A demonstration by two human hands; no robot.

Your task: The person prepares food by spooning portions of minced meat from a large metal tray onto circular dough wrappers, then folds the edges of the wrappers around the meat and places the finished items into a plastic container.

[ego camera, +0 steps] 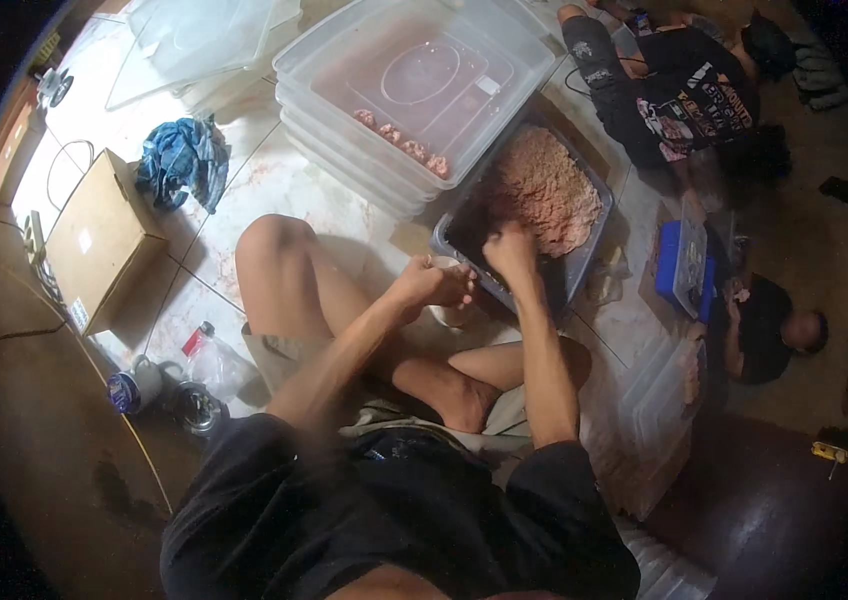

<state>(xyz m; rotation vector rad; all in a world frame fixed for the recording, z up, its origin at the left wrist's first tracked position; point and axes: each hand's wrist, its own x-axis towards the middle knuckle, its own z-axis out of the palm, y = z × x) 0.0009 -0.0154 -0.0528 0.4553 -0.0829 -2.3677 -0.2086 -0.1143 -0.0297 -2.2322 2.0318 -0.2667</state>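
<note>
In front of me a grey plastic tub (pixel 595 262) holds a large mound of pink minced meat (pixel 548 187). My right hand (pixel 512 251) reaches into the tub at the mound's near edge; its fingers are blurred, so whether they grip any meat is unclear. Just left of the tub, my left hand (pixel 431 286) is closed around a whitish cup-like container (pixel 449 313), partly hidden by the fingers. Beyond the hands stands a stack of translucent plastic trays (pixel 364 64), its corner overlapping the tub. A short row of meat lumps (pixel 401 142) lies along the top tray's near side.
A crumpled blue cloth (pixel 180 161), a cardboard box (pixel 98 244) and a clear plastic bag (pixel 218 367) lie to my left. Translucent lids (pixel 203 45) rest farther back. At right are two people (pixel 694 105), a blue container (pixel 668 259) and more stacked clear trays (pixel 653 405).
</note>
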